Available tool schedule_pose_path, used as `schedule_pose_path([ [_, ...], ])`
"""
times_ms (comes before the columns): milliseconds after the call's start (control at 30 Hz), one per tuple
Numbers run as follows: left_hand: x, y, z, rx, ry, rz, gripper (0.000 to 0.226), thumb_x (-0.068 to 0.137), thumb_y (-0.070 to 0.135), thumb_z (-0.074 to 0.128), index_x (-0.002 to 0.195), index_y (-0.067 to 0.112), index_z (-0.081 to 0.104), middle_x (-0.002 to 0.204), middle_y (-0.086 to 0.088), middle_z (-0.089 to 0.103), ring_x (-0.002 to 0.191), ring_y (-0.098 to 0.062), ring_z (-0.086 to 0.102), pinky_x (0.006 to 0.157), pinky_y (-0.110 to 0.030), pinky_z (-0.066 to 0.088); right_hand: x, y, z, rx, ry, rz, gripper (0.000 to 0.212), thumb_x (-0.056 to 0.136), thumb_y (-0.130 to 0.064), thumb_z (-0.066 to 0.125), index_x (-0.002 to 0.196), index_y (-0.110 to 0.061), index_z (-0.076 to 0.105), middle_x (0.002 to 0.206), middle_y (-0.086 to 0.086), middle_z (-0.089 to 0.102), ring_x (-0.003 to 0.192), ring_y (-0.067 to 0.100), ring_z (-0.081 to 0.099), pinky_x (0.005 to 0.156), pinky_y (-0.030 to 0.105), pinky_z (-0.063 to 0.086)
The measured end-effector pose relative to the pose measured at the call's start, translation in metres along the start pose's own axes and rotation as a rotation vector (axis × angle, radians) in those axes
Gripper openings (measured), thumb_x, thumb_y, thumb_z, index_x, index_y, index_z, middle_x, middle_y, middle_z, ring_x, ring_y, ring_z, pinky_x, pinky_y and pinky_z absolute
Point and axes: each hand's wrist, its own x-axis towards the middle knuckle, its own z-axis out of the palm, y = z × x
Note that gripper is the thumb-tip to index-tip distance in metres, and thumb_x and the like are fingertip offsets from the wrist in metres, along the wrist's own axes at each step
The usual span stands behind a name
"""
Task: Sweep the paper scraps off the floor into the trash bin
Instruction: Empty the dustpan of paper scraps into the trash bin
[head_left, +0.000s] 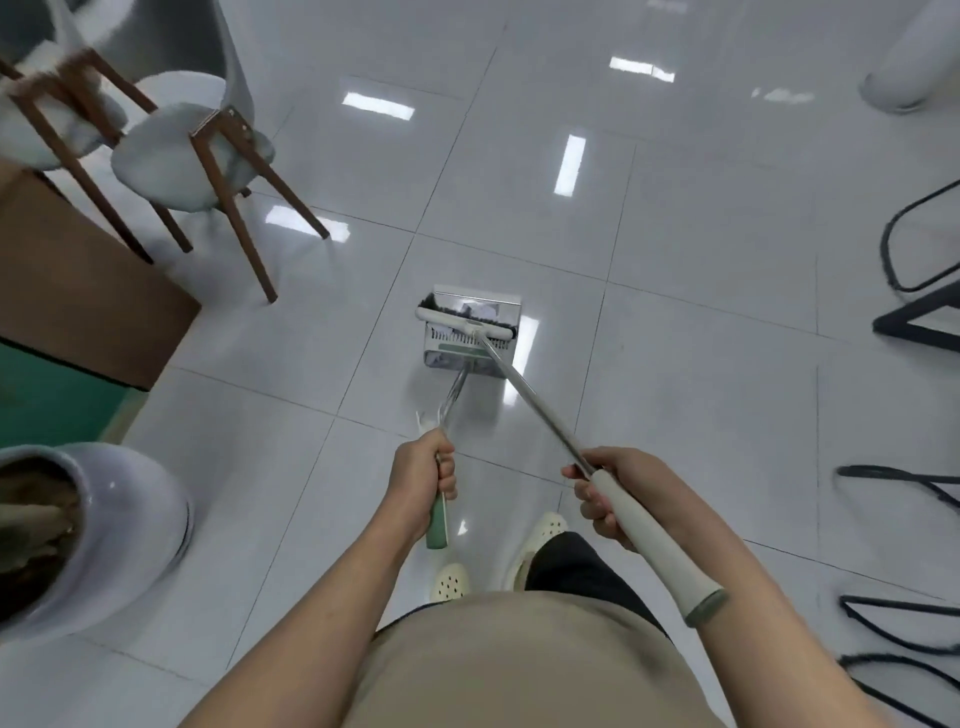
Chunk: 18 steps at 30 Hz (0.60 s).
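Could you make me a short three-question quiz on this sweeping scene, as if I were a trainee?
1. True or false: the broom head is at the mouth of the dustpan.
2. Which hand holds the green handle? A) left hand B) right hand C) neither
3. Fill in: the white scraps lie at the ____ of the dustpan.

Key:
1. True; the bristles sit across the pan's front edge.
2. A; the left hand grips the green dustpan handle, the right grips the pale broom handle.
3. Mouth, just beyond the broom head.
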Motion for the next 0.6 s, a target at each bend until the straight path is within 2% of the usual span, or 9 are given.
schedule_pose_path([
  [100, 0.04, 0.039, 0.041, 0.031, -0.013, -0.001, 0.024, 0.085, 0.012, 0.05, 0.069, 0.021, 0.036, 0.05, 0.006, 0.027, 0.044, -0.012, 0.021, 0.047, -0.024, 0.023, 0.016, -0.056, -0.019, 0.043, 0.005, -0.01, 0.024, 0.097, -0.026, 0.046, 0.099, -0.005, 0.057, 0.058, 0.004, 0.045, 0.036, 0.012, 0.038, 0.03, 0.019, 0.031],
  [200, 0.08, 0.08, 0.09, 0.032, -0.022, 0.016, 0.017, 0.07, 0.02, 0.055, 0.07, 0.021, 0.037, 0.051, 0.005, 0.026, 0.044, -0.013, 0.02, 0.046, -0.023, 0.022, 0.033, -0.119, -0.045, 0.068, 0.009, -0.023, 0.024, 0.098, -0.025, 0.045, 0.099, -0.004, 0.056, 0.057, 0.005, 0.044, 0.036, 0.012, 0.037, 0.031, 0.018, 0.031],
  [333, 0.126, 0.138, 0.161, 0.042, -0.011, -0.008, 0.027, 0.089, 0.009, 0.048, 0.069, 0.022, 0.034, 0.052, 0.004, 0.024, 0.043, -0.013, 0.02, 0.045, -0.023, 0.021, 0.043, -0.211, -0.081, 0.06, 0.019, -0.027, 0.025, 0.098, -0.025, 0.044, 0.099, -0.003, 0.056, 0.057, 0.005, 0.044, 0.035, 0.013, 0.038, 0.032, 0.017, 0.031],
  [600, 0.215, 0.256, 0.302, 0.067, -0.044, 0.026, 0.03, 0.088, 0.008, 0.048, 0.066, 0.023, 0.033, 0.051, 0.005, 0.026, 0.042, -0.012, 0.021, 0.043, -0.023, 0.022, 0.058, -0.394, -0.152, 0.078, 0.029, -0.048, 0.023, 0.098, -0.025, 0.043, 0.097, -0.005, 0.056, 0.058, 0.003, 0.044, 0.035, 0.011, 0.038, 0.031, 0.017, 0.031],
])
